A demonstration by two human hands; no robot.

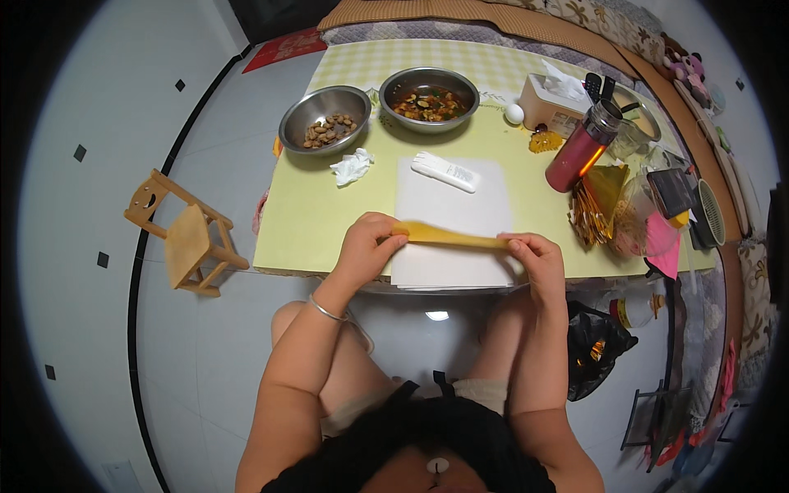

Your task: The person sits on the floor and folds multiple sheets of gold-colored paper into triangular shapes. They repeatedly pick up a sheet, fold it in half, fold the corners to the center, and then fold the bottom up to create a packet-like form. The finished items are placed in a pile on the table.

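Observation:
Stretched between my hands is a narrow gold-yellow strip, which looks like folded paper. The fingers and thumb of my left hand pinch its left end. Its right end is gripped by my right hand, also in a pinch. Below the strip lie white paper sheets at the table's near edge. A long white object rests on their far part; I cannot make out its kind.
Beyond stand a steel bowl of brown nuts and a steel bowl of dark soupy food. A crumpled tissue, a tissue box, a red thermos and gold folded papers share the table. A wooden chair stands left.

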